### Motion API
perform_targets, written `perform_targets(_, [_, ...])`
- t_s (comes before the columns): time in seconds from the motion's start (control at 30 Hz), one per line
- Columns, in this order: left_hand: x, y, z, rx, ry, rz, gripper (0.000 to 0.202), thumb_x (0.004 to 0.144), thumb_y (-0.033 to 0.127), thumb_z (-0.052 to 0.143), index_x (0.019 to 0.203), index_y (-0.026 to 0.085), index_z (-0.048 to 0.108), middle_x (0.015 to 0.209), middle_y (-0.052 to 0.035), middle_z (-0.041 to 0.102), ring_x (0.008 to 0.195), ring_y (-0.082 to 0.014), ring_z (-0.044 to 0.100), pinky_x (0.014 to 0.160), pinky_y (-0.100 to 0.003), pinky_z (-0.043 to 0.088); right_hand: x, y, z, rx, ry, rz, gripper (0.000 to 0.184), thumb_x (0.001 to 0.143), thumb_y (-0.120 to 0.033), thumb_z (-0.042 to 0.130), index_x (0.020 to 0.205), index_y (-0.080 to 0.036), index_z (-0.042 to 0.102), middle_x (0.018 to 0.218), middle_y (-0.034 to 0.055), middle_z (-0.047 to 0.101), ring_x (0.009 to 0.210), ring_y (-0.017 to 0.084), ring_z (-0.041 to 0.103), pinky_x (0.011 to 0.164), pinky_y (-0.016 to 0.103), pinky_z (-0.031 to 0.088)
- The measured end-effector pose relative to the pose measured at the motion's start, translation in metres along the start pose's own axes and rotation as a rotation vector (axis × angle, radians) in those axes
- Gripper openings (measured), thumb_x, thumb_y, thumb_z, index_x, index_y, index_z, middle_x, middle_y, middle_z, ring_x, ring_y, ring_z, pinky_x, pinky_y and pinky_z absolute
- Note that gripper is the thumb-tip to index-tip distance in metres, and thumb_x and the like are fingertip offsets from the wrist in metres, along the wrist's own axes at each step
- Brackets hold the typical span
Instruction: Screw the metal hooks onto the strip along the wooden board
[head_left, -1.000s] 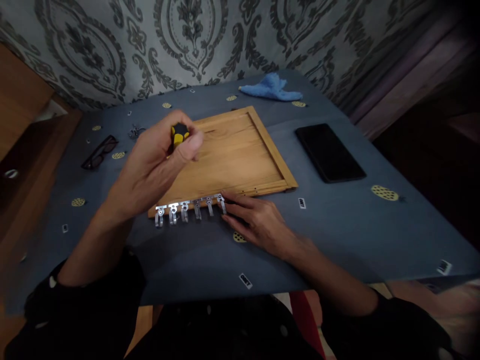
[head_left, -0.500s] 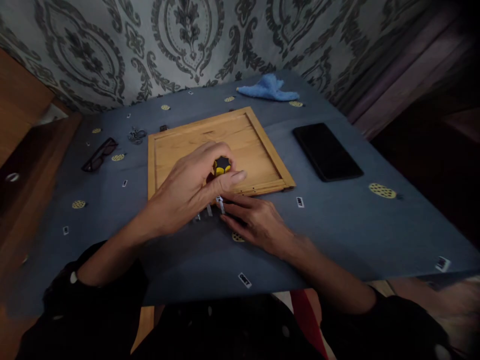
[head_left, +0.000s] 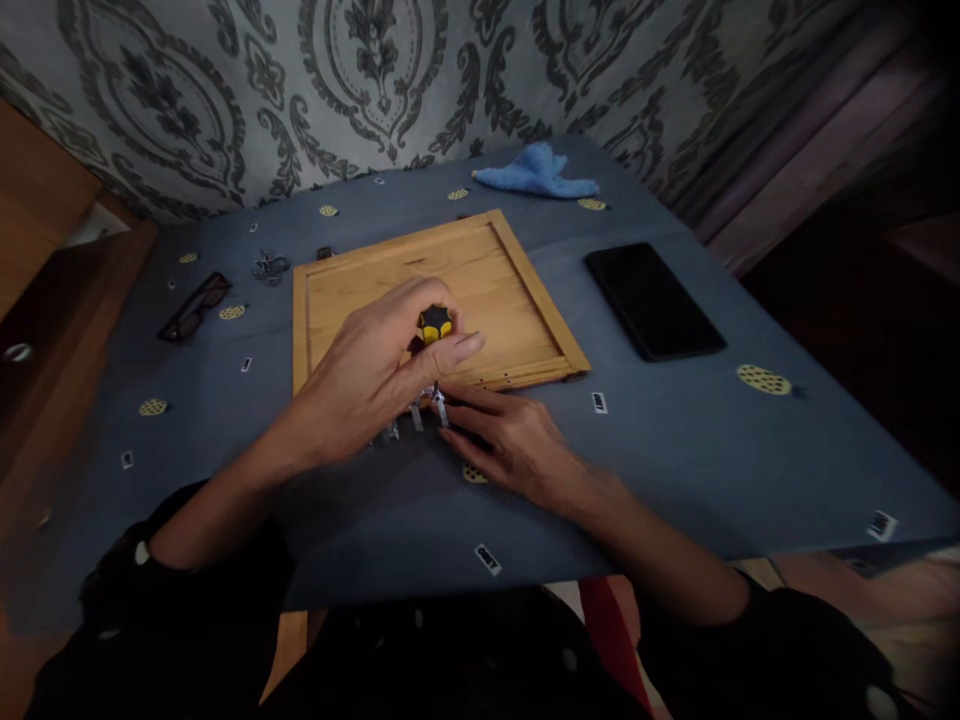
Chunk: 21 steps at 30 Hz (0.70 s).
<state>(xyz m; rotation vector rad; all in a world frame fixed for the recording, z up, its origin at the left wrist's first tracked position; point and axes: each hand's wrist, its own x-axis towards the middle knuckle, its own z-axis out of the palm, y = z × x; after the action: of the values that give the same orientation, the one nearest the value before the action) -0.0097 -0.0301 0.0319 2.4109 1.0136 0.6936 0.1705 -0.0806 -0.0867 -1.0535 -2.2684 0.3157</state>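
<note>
Closed around the black and yellow handle of a screwdriver (head_left: 436,323), my left hand (head_left: 375,365) is over the front edge of a framed wooden panel (head_left: 525,290). The screwdriver stands roughly upright; its tip points down at a shiny metal hook (head_left: 441,410) on that edge. My right hand (head_left: 517,440) has its fingertips pinched at this hook, from the right side. Further small metal hooks (head_left: 416,416) stick out along the edge to the left, partly behind my left hand. Small dark holes show in the panel's edge to the right.
Black sunglasses (head_left: 195,307) and a small metal bundle (head_left: 270,266) lie left of the panel. A black phone or tablet (head_left: 655,302) rests to the right, and a blue cloth (head_left: 536,172) at the back. Dark blue patterned cloth covers the table (head_left: 675,460).
My left hand and the screwdriver handle have shifted slightly left, uncovering a little more of the hooks. My right hand stays at the same hook.
</note>
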Motion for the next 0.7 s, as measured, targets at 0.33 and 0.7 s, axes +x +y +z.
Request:
perform_targets(0.33, [0.0004,-0.0025,-0.0007,-0.001,-0.004,-0.002,0.018,0.1,0.035,0.053,0.092,0.02,0.057,0.09,-0.0003,0.065,0.083,-0.0139,0.06,0.078,-0.026,0.048,0.0,-0.0001,0.0012,-0.01,0.022,0.001,0.024,0.099,-0.023,0.054,0.109,-0.017,0.075,0.129,0.0123,0.072,0.098,0.024,0.077,0.082,0.035,0.064])
perform_targets(0.7, [0.0,-0.0028,-0.0032,0.089,-0.044,0.045,0.017,0.1,0.031,0.049,0.098,0.018,0.06,0.093,-0.0024,0.064,0.083,-0.0145,0.058,0.078,-0.025,0.047,-0.001,0.0008,0.0004,0.007,-0.002,0.009,0.022,0.098,-0.022,0.056,0.108,-0.017,0.075,0.131,0.0144,0.07,0.099,0.026,0.077,0.081,0.039,0.064])
